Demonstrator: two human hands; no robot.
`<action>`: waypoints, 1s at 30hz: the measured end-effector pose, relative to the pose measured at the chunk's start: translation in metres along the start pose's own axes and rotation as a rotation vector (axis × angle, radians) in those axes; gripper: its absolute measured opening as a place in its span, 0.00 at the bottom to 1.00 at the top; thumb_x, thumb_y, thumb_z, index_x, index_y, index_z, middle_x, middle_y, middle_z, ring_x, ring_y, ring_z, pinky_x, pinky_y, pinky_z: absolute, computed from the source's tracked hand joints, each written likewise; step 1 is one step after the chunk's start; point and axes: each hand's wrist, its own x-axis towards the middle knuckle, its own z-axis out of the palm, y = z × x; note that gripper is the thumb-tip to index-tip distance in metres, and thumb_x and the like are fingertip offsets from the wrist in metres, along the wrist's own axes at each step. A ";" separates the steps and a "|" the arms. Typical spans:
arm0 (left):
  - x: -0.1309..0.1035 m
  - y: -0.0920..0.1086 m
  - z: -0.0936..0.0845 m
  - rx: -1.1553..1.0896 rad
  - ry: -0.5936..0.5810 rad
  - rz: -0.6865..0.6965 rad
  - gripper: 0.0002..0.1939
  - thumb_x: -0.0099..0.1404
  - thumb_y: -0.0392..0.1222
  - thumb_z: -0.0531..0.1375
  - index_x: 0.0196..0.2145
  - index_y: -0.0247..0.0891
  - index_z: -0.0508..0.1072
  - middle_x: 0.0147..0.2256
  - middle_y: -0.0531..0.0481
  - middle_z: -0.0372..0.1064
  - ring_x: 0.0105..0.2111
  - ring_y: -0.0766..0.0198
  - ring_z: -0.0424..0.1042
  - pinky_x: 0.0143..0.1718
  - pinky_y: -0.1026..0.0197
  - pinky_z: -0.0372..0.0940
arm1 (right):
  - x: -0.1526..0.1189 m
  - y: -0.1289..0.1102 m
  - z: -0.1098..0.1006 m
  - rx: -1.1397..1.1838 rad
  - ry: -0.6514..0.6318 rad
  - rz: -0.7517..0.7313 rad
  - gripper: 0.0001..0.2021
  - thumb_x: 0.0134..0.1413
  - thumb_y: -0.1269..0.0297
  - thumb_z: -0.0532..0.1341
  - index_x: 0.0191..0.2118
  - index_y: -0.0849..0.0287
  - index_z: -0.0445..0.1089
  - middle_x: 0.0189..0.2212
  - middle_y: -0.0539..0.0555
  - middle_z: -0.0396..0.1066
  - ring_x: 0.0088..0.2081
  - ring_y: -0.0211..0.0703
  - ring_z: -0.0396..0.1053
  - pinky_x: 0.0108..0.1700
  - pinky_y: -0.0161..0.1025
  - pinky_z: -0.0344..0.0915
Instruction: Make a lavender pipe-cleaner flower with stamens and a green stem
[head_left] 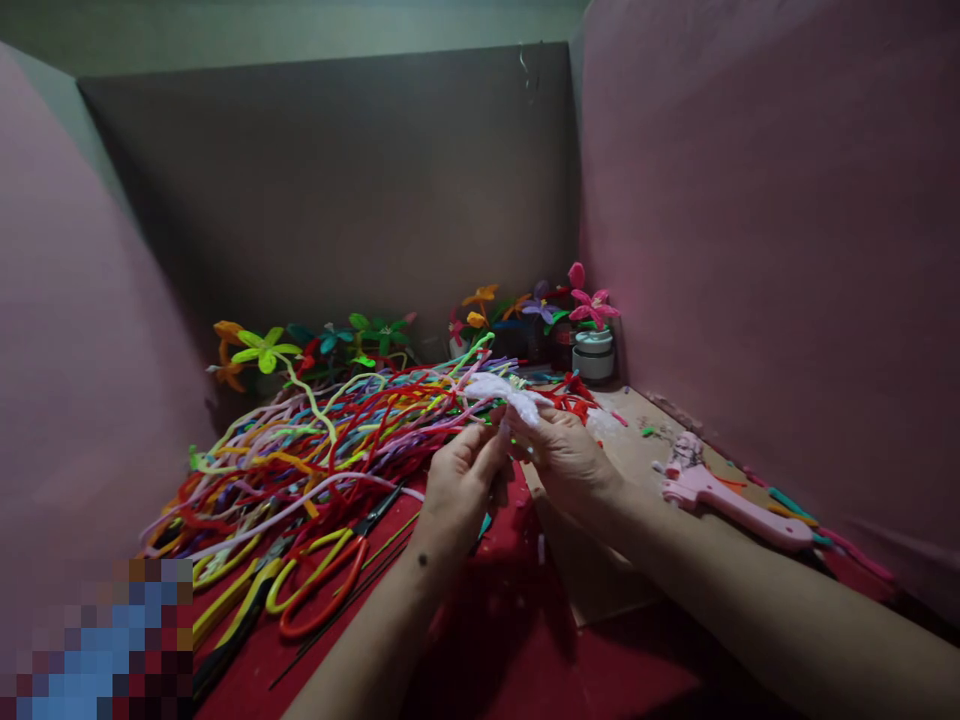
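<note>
A white pipe cleaner flower [491, 388] with a small pale yellow centre is held up in front of me. My right hand [574, 460] grips it from the right, thumb and fingers closed around its lower petals. Just below the flower, my left hand [466, 480] is closed in a pinch; its fingertips meet my right hand's fingers, and the small part between them is mostly hidden. Behind both hands spreads a heap of loose, many-coloured pipe cleaners [341, 435].
Red-and-yellow scissors [358, 590] and yellow-black pliers [251, 600] lie at left. A pink glue gun [739, 508] rests at right, near a brown board [600, 590]. Finished flowers [266, 350] and a lidded jar [593, 357] stand behind. Pink panels [780, 250] enclose the red table.
</note>
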 end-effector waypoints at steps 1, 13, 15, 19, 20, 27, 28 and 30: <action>-0.001 -0.001 0.001 0.176 0.101 0.084 0.11 0.59 0.47 0.56 0.29 0.36 0.67 0.19 0.56 0.60 0.16 0.72 0.57 0.18 0.69 0.52 | 0.000 0.001 0.000 -0.023 0.022 -0.021 0.05 0.43 0.64 0.65 0.28 0.59 0.75 0.22 0.49 0.66 0.23 0.32 0.57 0.29 0.33 0.57; -0.004 -0.013 0.006 0.146 0.249 0.161 0.07 0.57 0.45 0.57 0.27 0.40 0.70 0.18 0.55 0.57 0.18 0.68 0.53 0.21 0.67 0.50 | -0.008 -0.001 0.013 -0.160 0.103 -0.107 0.04 0.42 0.66 0.64 0.28 0.57 0.76 0.23 0.48 0.69 0.26 0.35 0.61 0.32 0.34 0.58; -0.004 -0.010 0.006 0.076 0.237 0.123 0.09 0.57 0.46 0.57 0.27 0.39 0.70 0.18 0.57 0.55 0.17 0.70 0.51 0.19 0.68 0.48 | -0.008 -0.002 0.013 -0.174 0.077 -0.114 0.06 0.43 0.65 0.64 0.31 0.56 0.76 0.25 0.48 0.70 0.29 0.36 0.62 0.35 0.35 0.60; -0.006 -0.001 0.004 0.141 0.233 0.114 0.10 0.59 0.46 0.56 0.26 0.37 0.69 0.17 0.57 0.53 0.17 0.72 0.50 0.18 0.68 0.47 | -0.008 -0.005 0.012 -0.168 -0.021 -0.098 0.09 0.45 0.65 0.64 0.36 0.56 0.75 0.29 0.49 0.71 0.35 0.39 0.65 0.40 0.38 0.61; -0.007 0.001 0.004 0.146 0.233 0.108 0.10 0.59 0.46 0.56 0.25 0.37 0.68 0.17 0.58 0.52 0.17 0.72 0.49 0.18 0.68 0.46 | -0.007 -0.006 0.011 -0.169 -0.033 -0.102 0.09 0.45 0.66 0.64 0.35 0.57 0.75 0.29 0.49 0.71 0.35 0.40 0.65 0.41 0.39 0.61; -0.005 0.010 0.007 -0.204 0.085 -0.081 0.17 0.57 0.49 0.59 0.21 0.37 0.58 0.15 0.62 0.45 0.13 0.76 0.42 0.14 0.70 0.40 | -0.006 -0.009 0.008 -0.222 0.048 -0.103 0.05 0.43 0.64 0.64 0.23 0.60 0.73 0.19 0.46 0.64 0.24 0.33 0.58 0.32 0.35 0.58; -0.005 0.010 0.007 -0.242 0.066 -0.094 0.16 0.57 0.49 0.59 0.21 0.37 0.58 0.15 0.62 0.44 0.13 0.77 0.41 0.13 0.70 0.40 | -0.005 -0.010 0.007 -0.221 0.046 -0.104 0.06 0.43 0.64 0.65 0.22 0.60 0.73 0.18 0.46 0.63 0.23 0.32 0.57 0.31 0.34 0.57; -0.005 0.010 0.006 -0.301 0.033 -0.102 0.15 0.57 0.49 0.59 0.23 0.37 0.60 0.15 0.62 0.45 0.13 0.77 0.41 0.13 0.71 0.40 | -0.005 -0.011 0.006 -0.212 0.020 -0.101 0.06 0.43 0.64 0.65 0.22 0.60 0.72 0.18 0.46 0.63 0.23 0.32 0.55 0.29 0.33 0.55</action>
